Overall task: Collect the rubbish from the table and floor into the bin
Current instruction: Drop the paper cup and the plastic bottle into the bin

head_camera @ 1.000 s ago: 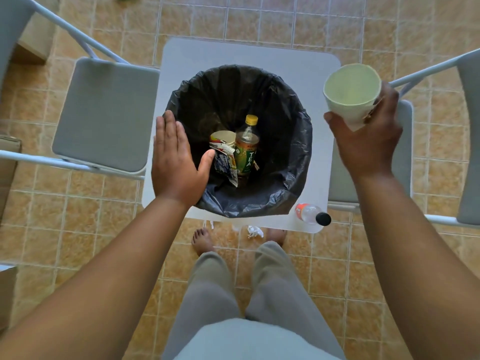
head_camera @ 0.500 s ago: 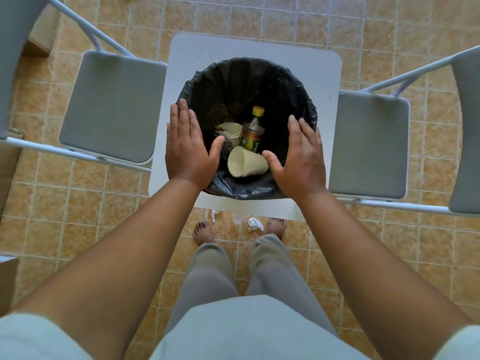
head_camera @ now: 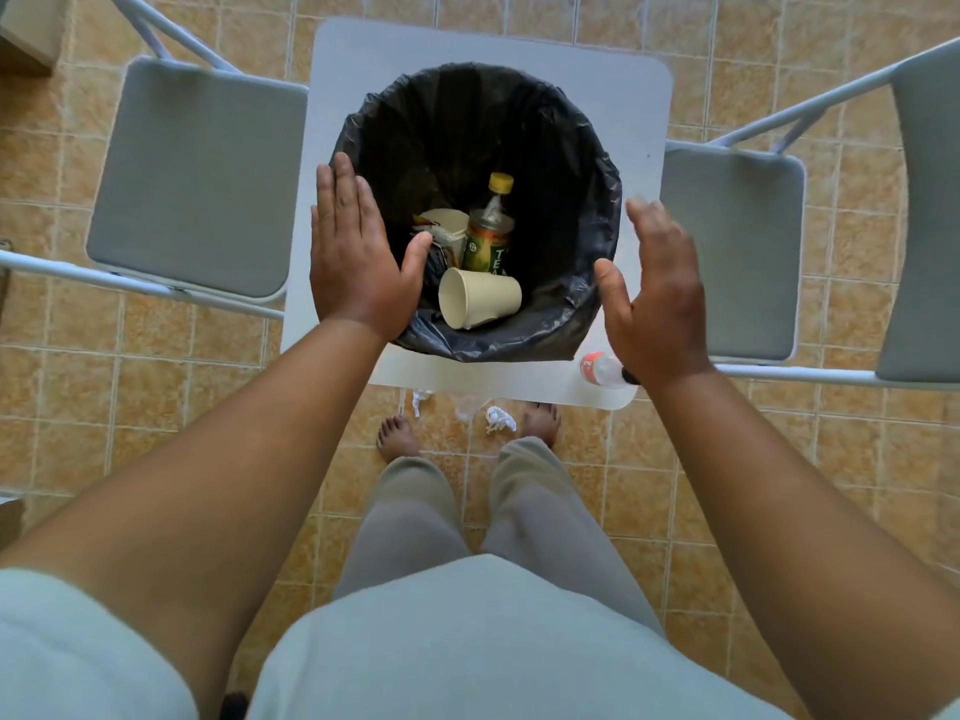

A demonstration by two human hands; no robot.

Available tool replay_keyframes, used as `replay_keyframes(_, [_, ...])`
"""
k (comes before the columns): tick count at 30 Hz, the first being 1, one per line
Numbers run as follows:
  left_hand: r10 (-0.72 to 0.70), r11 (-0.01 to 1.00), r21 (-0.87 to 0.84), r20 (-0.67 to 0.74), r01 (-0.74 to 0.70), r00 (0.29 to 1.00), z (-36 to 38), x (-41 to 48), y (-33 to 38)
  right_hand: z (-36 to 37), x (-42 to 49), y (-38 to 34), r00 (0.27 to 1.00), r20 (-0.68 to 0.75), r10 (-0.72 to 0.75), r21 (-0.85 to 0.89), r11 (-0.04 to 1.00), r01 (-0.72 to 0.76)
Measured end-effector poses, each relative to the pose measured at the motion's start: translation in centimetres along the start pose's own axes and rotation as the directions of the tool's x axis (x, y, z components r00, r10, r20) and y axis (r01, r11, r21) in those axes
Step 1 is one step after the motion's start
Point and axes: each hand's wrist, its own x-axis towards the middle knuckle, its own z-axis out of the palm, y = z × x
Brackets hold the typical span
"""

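Bin (head_camera: 597,210) with black liner stands on small white table (head_camera: 639,96), seen from above. Inside, at the bottom: paper cup (head_camera: 478,298) lying on its side, mouth toward the left, cream, slightly dented rim; tea bottle (head_camera: 488,236) upright-ish with yellow cap and green-yellow label; second pale cup (head_camera: 449,226) behind, partly hidden; a crumpled wrapper (head_camera: 434,252) between left thumb and bottle, details unclear. Liner folds over the rim, wrinkled, glossy.

Left hand (head_camera: 353,252) lies flat on the bin's left rim, fingers straight and pressed together, thumb out over the opening, holding nothing. Right hand (head_camera: 654,298) is raised just beside the bin's right edge, palm facing the bin, fingers loosely spread, slightly blurred, empty; cannot tell if it touches the liner.

Small plastic bottle (head_camera: 597,368) with red label lies on the table's near right corner, partly hidden by the right wrist. Crumpled white paper bits (head_camera: 500,419) lie on tiled floor (head_camera: 156,407) under the table's near edge, between the bare feet (head_camera: 397,436). Grey chairs (head_camera: 197,174) flank the table left and right.
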Motion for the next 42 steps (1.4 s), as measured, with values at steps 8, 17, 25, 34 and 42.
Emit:
replay_keyframes(8, [-0.002,1.0,0.007,-0.003,0.002,1.0,-0.1,0.0,0.1,-0.7,-8.2,5.6,0.835,0.428,0.345,-0.369,0.91,-0.187])
replay_keyframes(17, [0.001,1.0,0.007,-0.005,-0.001,1.0,-0.3,0.0,0.1,-0.8,-8.4,6.0,0.878,0.25,0.407,-0.277,0.899,-0.338])
replay_keyframes(25, [-0.003,1.0,-0.005,0.01,0.003,1.0,-0.4,-0.1,0.3,-9.1,3.2,1.3,0.926,-0.354,0.13,0.052,0.991,-0.119])
replay_keyframes(34, [-0.01,1.0,-0.011,0.002,0.01,1.0,-0.1,-0.1,0.1,-6.0,9.9,-6.7,0.949,-0.308,-0.063,0.218,0.967,0.135])
replay_keyframes(42, [-0.005,0.999,-0.034,0.004,0.006,1.0,0.1,0.0,-0.2,4.6,9.1,-7.3,0.919,0.339,-0.2,-0.013,0.976,0.217])
